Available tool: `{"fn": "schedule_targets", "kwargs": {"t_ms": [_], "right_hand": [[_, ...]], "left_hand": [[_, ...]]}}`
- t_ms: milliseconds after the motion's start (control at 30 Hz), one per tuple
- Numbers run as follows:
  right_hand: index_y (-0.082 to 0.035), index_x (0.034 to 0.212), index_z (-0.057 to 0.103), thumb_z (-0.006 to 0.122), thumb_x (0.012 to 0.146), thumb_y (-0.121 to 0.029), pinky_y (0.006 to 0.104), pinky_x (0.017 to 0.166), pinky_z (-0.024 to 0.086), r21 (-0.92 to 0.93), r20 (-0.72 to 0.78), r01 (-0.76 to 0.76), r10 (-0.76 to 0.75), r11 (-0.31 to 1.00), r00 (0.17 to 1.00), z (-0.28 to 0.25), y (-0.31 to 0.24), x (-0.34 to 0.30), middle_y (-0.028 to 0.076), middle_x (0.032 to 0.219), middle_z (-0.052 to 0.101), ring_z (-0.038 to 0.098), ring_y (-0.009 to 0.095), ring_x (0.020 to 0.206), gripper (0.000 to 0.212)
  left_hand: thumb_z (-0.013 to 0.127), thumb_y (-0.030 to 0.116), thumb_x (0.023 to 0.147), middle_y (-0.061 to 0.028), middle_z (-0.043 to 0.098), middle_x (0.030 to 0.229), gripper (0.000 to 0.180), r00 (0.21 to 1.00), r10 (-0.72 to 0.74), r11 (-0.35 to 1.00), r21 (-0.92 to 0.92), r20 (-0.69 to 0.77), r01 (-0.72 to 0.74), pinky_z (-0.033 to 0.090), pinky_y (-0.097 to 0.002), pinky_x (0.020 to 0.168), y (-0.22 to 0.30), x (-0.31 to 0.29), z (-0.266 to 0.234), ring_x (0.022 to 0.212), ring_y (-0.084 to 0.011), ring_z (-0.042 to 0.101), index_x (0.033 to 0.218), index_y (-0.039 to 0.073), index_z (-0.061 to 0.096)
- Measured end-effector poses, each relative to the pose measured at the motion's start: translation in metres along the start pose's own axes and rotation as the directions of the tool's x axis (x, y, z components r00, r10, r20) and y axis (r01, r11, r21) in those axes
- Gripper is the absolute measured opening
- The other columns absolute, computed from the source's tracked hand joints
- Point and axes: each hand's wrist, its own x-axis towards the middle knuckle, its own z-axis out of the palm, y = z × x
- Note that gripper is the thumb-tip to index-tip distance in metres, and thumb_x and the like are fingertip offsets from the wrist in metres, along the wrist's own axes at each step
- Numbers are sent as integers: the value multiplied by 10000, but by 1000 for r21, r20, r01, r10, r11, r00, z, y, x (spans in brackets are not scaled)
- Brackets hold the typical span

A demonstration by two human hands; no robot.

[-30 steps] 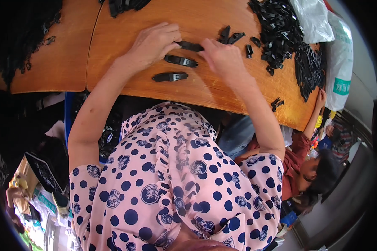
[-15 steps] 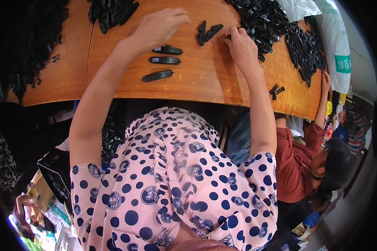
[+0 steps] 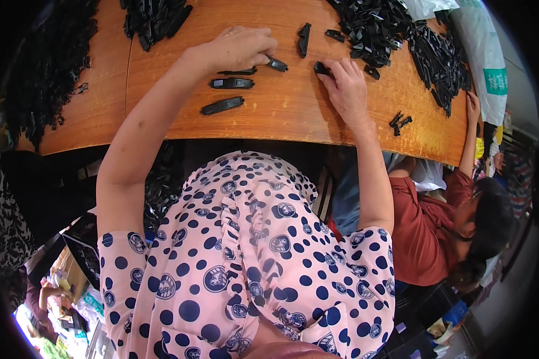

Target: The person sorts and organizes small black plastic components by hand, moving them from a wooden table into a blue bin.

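My left hand reaches over the table with its fingers pinched on one end of a small black plastic part. To its right, my right hand grips another black plastic part between thumb and fingers. Below my left hand lie a thin black strip, an elongated black part with a grey window and a further elongated black part, roughly in a column. Beyond the hands, a narrow black part points away from me, with a short black part to its right.
Heaps of black parts lie at the far left, the back left, the back right and the right. Small black pieces sit near the front edge of the wooden table. A co-worker's hand touches the right edge.
My left hand has come down onto a black part. My right hand has shifted down and slightly left, with a part in it. One of two paired parts has left its spot.
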Motion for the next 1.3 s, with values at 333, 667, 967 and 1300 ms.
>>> {"fn": "schedule_targets", "kwargs": {"t_ms": [333, 667, 967, 1300], "right_hand": [[-59, 986, 646, 738, 841, -149, 382, 648, 521, 89, 77, 145, -152, 985, 985, -11, -41, 36, 79, 825, 639, 654, 286, 762, 194], [-54, 888, 539, 690, 898, -206, 451, 599, 511, 35, 438, 134, -136, 990, 889, -15, -55, 47, 130, 829, 650, 664, 355, 774, 215], [-45, 908, 559, 679, 905, -195, 473, 643, 524, 46, 329, -30, 13, 998, 944, 6, -73, 47, 144, 843, 653, 654, 392, 771, 192], [-73, 1212, 591, 658, 797, -11, 379, 757, 564, -417, 272, 332, -233, 846, 934, -9, 25, 76, 88, 1046, 598, 625, 280, 981, 426]], "left_hand": [[704, 170, 860, -95, 578, 1011, 190, 979, 15, 988, -145, -205, -46, 484, -452, 911, -10, -19, 7, 1011, -309, 601, 962, 46, 601], [719, 85, 827, -115, 624, 955, 164, 956, 52, 973, -199, -288, -113, 520, -431, 826, -2, -25, 10, 940, -334, 637, 936, 14, 620], [723, 83, 814, -127, 602, 947, 184, 959, 94, 967, -203, -268, -151, 495, -450, 777, -3, -24, 7, 916, -345, 616, 937, 0, 615], [680, 102, 865, -52, 574, 1197, 250, 878, 294, 956, 127, -376, -266, 517, -423, 870, 23, 46, 6, 1100, -286, 589, 1100, 87, 595]]}}
